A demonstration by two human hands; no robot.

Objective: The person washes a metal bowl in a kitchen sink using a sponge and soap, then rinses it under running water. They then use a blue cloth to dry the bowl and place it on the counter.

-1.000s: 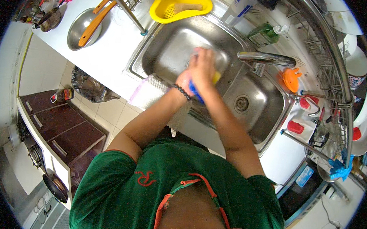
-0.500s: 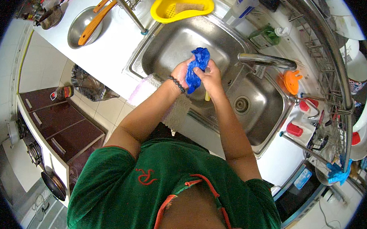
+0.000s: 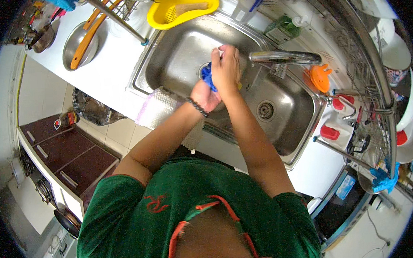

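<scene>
The left hand (image 3: 205,97) and right hand (image 3: 226,72) meet over the larger basin (image 3: 171,60) of the sink, with a blue cloth (image 3: 207,77) bunched between them. The right hand lies over the cloth, its fingers (image 3: 230,52) bent and clamped on it. The left hand supports the cloth from below and nearer the body; its fingers are mostly hidden, so I cannot tell how they are closed. A dark bracelet (image 3: 197,107) circles the left wrist. A bit of yellow (image 3: 240,86) shows just beside the right wrist, too small to identify.

The tap (image 3: 285,57) reaches in from the right, near the right hand. The smaller basin (image 3: 291,124), with its drain (image 3: 265,110), lies to the right. A yellow strainer (image 3: 158,11) sits at the far edge of the sink, a brown piece (image 3: 192,8) inside it. Left of the sink, the counter (image 3: 113,73) carries a steel bowl (image 3: 93,45) with a wooden handle (image 3: 88,43) across it. A whitish mat (image 3: 161,103) drapes over the near edge, beside the left forearm.
</scene>
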